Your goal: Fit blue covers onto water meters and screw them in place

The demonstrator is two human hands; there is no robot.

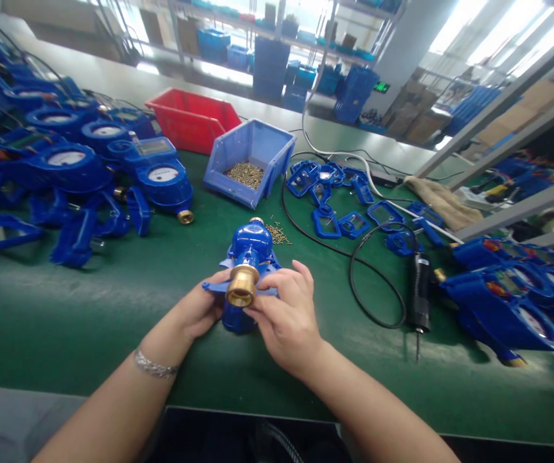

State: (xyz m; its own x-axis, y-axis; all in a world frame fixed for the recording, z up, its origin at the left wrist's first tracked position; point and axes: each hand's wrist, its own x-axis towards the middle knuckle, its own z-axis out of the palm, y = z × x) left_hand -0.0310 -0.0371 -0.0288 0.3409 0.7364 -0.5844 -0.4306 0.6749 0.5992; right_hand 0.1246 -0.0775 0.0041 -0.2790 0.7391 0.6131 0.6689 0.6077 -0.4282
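Note:
A blue water meter (252,243) with a brass threaded end stands in front of me on the green bench, its brass opening facing me. My left hand (208,302) is closed round its left side, next to a flat blue plastic piece (215,287) that juts out there. On the other side, my right hand (286,312) has thumb and fingers pinched near the brass end, at the blue piece's right part. Whether a small screw sits in that pinch is hidden. A little pile of brass screws (278,234) lies just behind the meter.
Behind stand a blue bin (252,157) of screws and a red bin (195,119). Blue meters (161,173) crowd the left; others (503,302) lie right. An electric screwdriver (420,292) with a looping cable rests near blue frames (326,220).

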